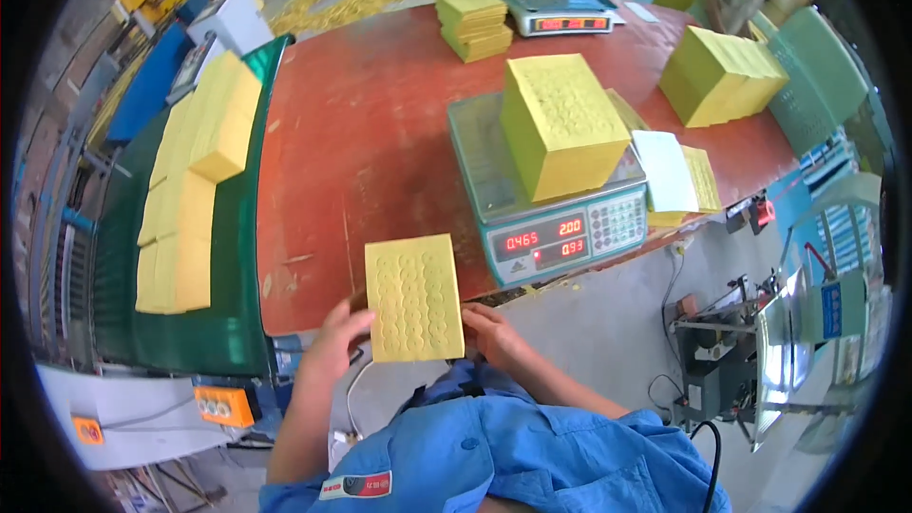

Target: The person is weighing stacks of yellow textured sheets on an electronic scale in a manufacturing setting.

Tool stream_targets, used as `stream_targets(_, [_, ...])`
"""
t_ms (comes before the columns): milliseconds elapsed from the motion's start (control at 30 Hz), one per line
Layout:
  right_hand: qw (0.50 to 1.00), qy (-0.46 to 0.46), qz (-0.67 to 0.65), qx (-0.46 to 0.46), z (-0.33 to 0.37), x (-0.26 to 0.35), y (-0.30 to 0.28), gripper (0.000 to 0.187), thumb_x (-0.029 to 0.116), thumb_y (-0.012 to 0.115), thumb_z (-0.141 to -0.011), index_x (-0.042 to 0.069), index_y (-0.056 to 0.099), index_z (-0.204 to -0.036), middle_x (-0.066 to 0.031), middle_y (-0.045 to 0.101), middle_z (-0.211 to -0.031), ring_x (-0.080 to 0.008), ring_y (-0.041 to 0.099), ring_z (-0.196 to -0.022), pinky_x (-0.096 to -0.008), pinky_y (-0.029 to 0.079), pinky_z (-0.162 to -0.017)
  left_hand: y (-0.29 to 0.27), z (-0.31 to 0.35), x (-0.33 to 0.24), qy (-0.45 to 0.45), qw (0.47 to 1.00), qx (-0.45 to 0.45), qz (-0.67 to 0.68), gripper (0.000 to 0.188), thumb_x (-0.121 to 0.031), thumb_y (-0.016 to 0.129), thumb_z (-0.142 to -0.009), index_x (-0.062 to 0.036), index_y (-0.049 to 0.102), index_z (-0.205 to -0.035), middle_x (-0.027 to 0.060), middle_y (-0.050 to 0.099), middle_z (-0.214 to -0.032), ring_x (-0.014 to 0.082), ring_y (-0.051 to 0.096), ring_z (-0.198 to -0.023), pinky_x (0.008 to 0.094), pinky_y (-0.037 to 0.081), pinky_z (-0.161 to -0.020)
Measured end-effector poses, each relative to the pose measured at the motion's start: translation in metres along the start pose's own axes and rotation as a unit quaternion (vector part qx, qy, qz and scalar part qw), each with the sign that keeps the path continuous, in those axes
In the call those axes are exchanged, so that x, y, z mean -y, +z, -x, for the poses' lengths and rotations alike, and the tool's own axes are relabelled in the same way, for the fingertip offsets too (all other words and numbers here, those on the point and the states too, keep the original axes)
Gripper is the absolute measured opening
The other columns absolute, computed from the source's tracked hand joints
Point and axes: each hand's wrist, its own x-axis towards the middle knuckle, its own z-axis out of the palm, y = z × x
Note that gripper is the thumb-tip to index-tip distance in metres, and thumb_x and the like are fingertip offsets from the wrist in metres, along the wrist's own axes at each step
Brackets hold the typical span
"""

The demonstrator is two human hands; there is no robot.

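A squared stack of yellow paper (pixel 414 299), its top sheet stamped with rows of round coin-like marks, is held upright between my two hands at the table's near edge. My left hand (pixel 338 337) grips its left side, fingers pressed to the edge. My right hand (pixel 491 331) closes on the right side, its fingers partly behind the stack. Just beyond, to the right, a teal digital scale (pixel 570 236) with lit red figures carries a taller block of the same yellow paper (pixel 562 119).
The red table (pixel 356 142) spreads ahead. On its left, a green conveyor belt (pixel 233 323) bears yellow paper stacks (pixel 176 271). More stacks (pixel 717 81) stand at the right, one (pixel 472 19) near a second scale (pixel 562 23). Co-workers are at the far side. A light-coloured chair (pixel 817 66) stands at right.
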Motion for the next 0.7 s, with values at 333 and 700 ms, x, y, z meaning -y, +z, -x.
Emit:
stream_targets(333, [0.997,-0.002,0.054,-0.054,0.016,0.018,0.023,0.042,0.021,0.055,-0.099,-0.003,0.049,-0.132,-0.0147,0.06,-0.121,-0.0246,0.061,-0.112,-0.0369,0.05,-0.096,-0.014,0.0,0.039,0.003,0.981,0.094,0.171,0.079,-0.042,0.067,-0.088,0.001,0.037,-0.147,0.0126,0.053,-0.138,0.0223,0.052,-0.125,0.0369,0.043,-0.104])
stream_targets(700, [0.942,-0.166,0.289,0.044,0.035,0.112,0.046,0.043,0.025,0.055,-0.1,-0.002,0.053,-0.134,-0.0097,0.061,-0.122,-0.0183,0.059,-0.109,-0.0342,0.049,-0.093,0.043,0.034,-0.018,0.12,0.989,-0.01,0.087,0.071,-0.035,0.058,-0.088,0.0058,0.038,-0.143,0.0152,0.052,-0.139,0.0243,0.052,-0.128,0.0373,0.042,-0.106])
